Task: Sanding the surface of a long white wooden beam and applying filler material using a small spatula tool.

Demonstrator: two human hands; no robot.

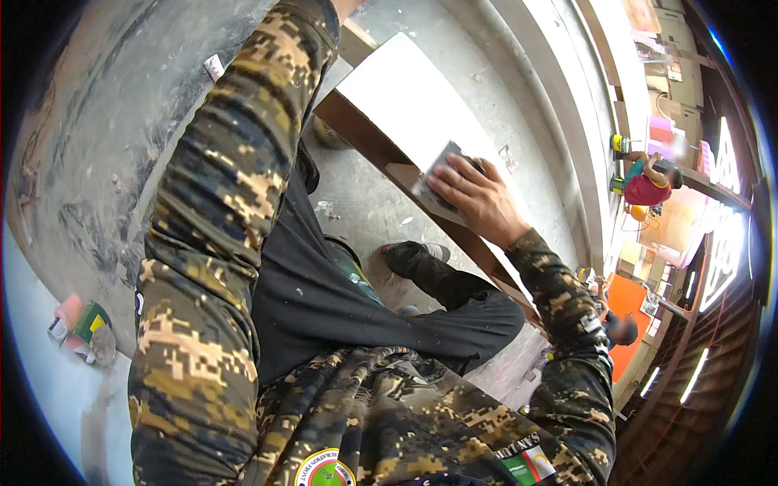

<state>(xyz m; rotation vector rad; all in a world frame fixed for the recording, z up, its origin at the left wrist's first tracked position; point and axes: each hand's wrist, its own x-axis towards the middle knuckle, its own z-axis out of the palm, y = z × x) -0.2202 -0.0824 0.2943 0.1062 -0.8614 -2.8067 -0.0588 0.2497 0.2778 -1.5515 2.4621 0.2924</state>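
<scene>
My right hand (474, 194) presses a grey piece of sandpaper (438, 166) against the long edge of a white-topped board (413, 89), fingers laid over it. The sandpaper's corner sticks out past the fingertips and it is slightly blurred. Brown bare material shows along the board's side. My left arm stretches up to the top edge, where only a sliver of my left hand (347, 6) shows near the board's far end; its fingers are out of view.
Under the board's far end stands a can-like container (328, 136). My seated legs (389, 324) lie below the board. At the lower left are a green and pink pile of things (81, 328). Two people (648, 180) work at the right, near an orange panel (628, 312).
</scene>
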